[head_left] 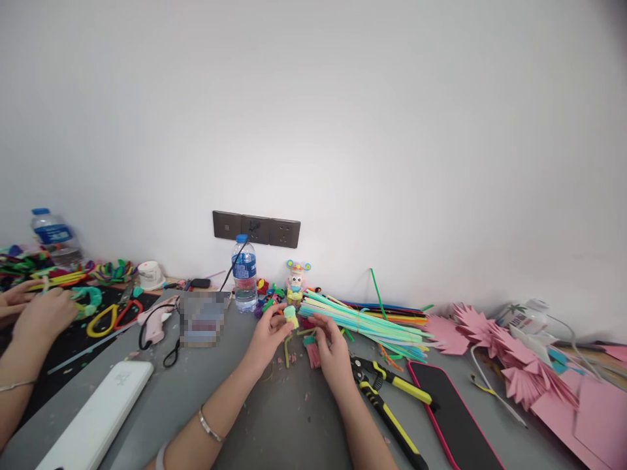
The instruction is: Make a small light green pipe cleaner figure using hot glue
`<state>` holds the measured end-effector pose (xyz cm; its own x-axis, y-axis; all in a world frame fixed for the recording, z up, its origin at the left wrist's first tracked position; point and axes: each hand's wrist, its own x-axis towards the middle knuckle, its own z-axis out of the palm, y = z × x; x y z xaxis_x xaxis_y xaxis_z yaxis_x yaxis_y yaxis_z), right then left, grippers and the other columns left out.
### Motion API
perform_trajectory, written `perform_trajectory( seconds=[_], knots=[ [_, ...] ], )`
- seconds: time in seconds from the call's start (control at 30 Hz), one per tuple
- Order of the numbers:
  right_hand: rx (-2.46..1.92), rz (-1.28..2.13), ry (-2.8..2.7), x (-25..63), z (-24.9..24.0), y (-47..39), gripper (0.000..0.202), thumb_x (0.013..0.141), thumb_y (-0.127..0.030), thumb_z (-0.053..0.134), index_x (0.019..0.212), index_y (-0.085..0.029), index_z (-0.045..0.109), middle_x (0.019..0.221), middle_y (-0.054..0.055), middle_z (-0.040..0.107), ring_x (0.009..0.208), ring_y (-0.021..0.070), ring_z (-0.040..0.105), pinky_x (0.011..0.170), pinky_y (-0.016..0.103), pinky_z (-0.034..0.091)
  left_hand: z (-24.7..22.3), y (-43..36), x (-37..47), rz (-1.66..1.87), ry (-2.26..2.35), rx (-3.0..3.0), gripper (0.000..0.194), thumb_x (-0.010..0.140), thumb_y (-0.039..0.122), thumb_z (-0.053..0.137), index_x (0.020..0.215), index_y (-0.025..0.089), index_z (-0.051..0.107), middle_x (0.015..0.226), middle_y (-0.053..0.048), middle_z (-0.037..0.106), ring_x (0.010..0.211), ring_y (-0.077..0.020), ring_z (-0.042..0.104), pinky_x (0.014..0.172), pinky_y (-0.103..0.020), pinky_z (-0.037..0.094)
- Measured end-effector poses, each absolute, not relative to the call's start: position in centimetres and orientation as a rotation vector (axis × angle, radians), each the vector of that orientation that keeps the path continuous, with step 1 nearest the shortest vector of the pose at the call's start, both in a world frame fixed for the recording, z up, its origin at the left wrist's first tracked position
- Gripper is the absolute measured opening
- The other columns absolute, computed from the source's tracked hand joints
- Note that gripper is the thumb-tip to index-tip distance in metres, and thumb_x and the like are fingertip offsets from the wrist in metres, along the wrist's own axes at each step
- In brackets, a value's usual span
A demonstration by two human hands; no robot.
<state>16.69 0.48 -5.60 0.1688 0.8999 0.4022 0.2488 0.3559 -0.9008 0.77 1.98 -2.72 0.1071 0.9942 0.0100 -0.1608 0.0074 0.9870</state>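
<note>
My left hand [267, 336] pinches a small pale green and yellow fuzzy piece [290, 316] between thumb and fingertips, above the grey mat. To its right, my right hand [334, 349] has curved fingers, with a gap between thumb and index finger and nothing visible in it. Just beside that thumb lies a pink and teal fuzzy piece [312, 352]. A bent olive pipe cleaner [287, 352] rests on the mat between my hands. Behind them stands a small figure [296, 281] with big eyes and round ears. A bundle of pastel pipe cleaners [367, 323] reaches close behind my right hand.
Yellow-black pliers [392, 411] and a phone [455, 418] lie at right, near pink folded paper [514, 359]. A water bottle [244, 274], pink glue gun [155, 323], scissors [115, 316] and white long case [100, 418] are left. Another person's hands [46, 313] work at far left.
</note>
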Motion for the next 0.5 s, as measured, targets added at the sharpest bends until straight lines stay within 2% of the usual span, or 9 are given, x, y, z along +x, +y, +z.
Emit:
perform_trajectory(
  seconds=[0.1,0.2,0.23,0.3,0.37,0.43,0.5],
  knots=[
    [-1.129,0.561,-1.323,16.8,-4.8,0.1,0.022,0.09,-0.03,0.042,0.096,-0.019,0.06,0.106,0.013,0.067,0.101,0.0263,0.061,0.086,0.039,0.046,-2.7,2.1,0.8,1.191,1.02,1.155,0.058,0.065,0.042,0.075,0.113,0.016,0.057,0.1,-0.009,0.07,0.091,-0.0241,0.066,0.075,-0.032,0.053],
    [-1.013,0.385,-1.316,16.8,-3.4,-0.8,0.02,0.092,-0.023,0.037,0.088,-0.02,0.057,0.111,0.012,0.063,0.105,0.024,0.057,0.086,0.038,0.044,-3.0,2.3,0.7,1.186,1.006,1.198,0.054,0.065,0.041,0.076,0.11,0.015,0.06,0.107,-0.012,0.069,0.099,-0.0264,0.064,0.081,-0.034,0.052],
    [-0.977,0.317,-1.316,16.8,-2.9,-1.2,0.02,0.092,-0.02,0.037,0.083,-0.021,0.055,0.106,0.011,0.063,0.101,0.0231,0.058,0.084,0.037,0.043,-3.1,2.4,0.6,1.191,1.004,1.21,0.055,0.065,0.041,0.076,0.111,0.015,0.06,0.107,-0.012,0.069,0.1,-0.0266,0.064,0.083,-0.035,0.051],
    [-0.916,0.241,-1.352,16.8,-2.4,-1.7,0.025,0.089,-0.014,0.036,0.068,-0.022,0.048,0.081,0.006,0.062,0.081,0.0197,0.058,0.073,0.032,0.043,-3.3,2.5,0.5,1.206,0.999,1.225,0.059,0.066,0.04,0.075,0.116,0.015,0.057,0.106,-0.012,0.07,0.1,-0.0264,0.064,0.085,-0.036,0.051],
    [-0.912,0.249,-1.405,16.8,-2.5,-1.9,0.028,0.084,-0.01,0.036,0.058,-0.022,0.039,0.058,-0.001,0.049,0.058,0.0156,0.049,0.057,0.027,0.036,-3.5,2.7,0.2,1.213,0.976,1.227,0.062,0.067,0.04,0.074,0.12,0.014,0.055,0.105,-0.011,0.07,0.1,-0.0262,0.064,0.087,-0.036,0.05],
    [-0.951,0.321,-1.442,16.7,-2.8,-1.8,0.028,0.08,-0.009,0.036,0.055,-0.023,0.036,0.049,-0.004,0.038,0.046,0.013,0.038,0.048,0.025,0.028,-3.6,2.9,0.0,1.217,0.946,1.225,0.062,0.068,0.039,0.074,0.121,0.014,0.054,0.104,-0.011,0.071,0.101,-0.0261,0.064,0.088,-0.036,0.049],
    [-0.981,0.421,-1.453,16.6,-3.1,-1.6,0.027,0.077,-0.009,0.034,0.054,-0.023,0.035,0.045,-0.006,0.035,0.041,0.0117,0.034,0.044,0.024,0.024,-3.5,3.0,-0.3,1.224,0.932,1.222,0.061,0.069,0.038,0.073,0.121,0.014,0.053,0.102,-0.011,0.072,0.1,-0.0259,0.065,0.089,-0.037,0.049]
  ],
)
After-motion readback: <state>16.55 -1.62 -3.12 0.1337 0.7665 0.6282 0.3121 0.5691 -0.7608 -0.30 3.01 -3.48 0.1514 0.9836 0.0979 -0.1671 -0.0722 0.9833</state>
